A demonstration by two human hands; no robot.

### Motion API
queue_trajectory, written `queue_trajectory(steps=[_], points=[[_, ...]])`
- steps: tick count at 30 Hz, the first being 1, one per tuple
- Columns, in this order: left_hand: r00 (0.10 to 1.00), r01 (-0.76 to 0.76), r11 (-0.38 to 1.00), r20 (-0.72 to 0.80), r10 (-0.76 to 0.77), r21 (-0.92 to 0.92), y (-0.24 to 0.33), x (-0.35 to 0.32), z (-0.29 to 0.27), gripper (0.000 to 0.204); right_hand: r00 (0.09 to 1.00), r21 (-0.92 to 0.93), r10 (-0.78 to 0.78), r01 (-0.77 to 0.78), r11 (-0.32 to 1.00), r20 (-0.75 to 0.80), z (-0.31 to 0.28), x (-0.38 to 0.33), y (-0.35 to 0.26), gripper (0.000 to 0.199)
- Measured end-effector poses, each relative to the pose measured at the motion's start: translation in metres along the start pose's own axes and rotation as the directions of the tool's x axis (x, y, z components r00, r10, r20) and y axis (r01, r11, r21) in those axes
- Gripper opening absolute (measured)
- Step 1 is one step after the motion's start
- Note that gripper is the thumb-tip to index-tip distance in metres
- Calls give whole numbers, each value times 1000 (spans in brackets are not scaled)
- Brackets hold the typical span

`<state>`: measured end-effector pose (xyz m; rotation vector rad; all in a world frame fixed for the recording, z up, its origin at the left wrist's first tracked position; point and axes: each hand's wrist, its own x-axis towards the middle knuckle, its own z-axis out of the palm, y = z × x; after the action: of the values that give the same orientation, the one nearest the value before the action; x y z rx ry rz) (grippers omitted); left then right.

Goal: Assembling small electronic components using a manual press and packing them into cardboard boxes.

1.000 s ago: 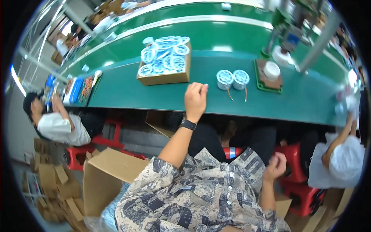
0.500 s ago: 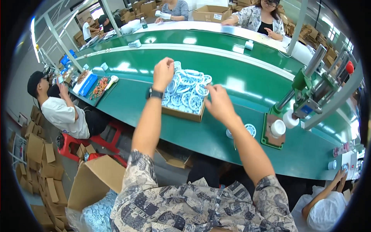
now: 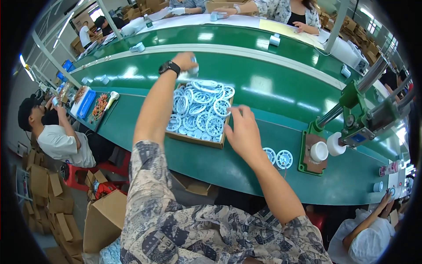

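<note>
My left hand (image 3: 184, 61) is stretched out above the green belt, just past the far side of an open cardboard box (image 3: 200, 141). Its fingers are closed on a light blue plastic part (image 3: 194, 69), which is blurred and partly hidden. The box is heaped with light blue spoked plastic rings (image 3: 214, 126). At its right edge, my right hand (image 3: 241, 130) has thumb and fingers apart, with the fingertips beside an upright ring (image 3: 222, 107). Whether they touch that ring I cannot tell. Two spoked discs (image 3: 284, 159) lie on the green table, right of this hand.
A green hand press (image 3: 351, 119) with white round blocks (image 3: 318, 151) stands at the right. Light blue parts (image 3: 274, 40) sit on the belt (image 3: 246, 66). Left of the box lie a tray of small coloured pieces (image 3: 99, 107) and a white-handled tool (image 3: 113, 97). Co-workers sit around.
My view has shifted, so the box appears lower and further left. My left hand has moved away from the rings, out over the belt, with the light blue part. My right hand stays by the box's right edge.
</note>
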<state>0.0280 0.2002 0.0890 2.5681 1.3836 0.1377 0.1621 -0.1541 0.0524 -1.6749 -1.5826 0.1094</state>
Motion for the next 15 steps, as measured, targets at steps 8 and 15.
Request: queue_trajectory(steps=[8, 15], points=[[882, -314, 949, -365, 299, 18, 110, -264, -96, 57, 988, 60, 147, -145, 988, -34, 52, 29, -9, 52], [971, -237, 939, -81, 224, -249, 178, -355, 54, 55, 973, 183, -99, 137, 974, -207, 11, 22, 21, 53]])
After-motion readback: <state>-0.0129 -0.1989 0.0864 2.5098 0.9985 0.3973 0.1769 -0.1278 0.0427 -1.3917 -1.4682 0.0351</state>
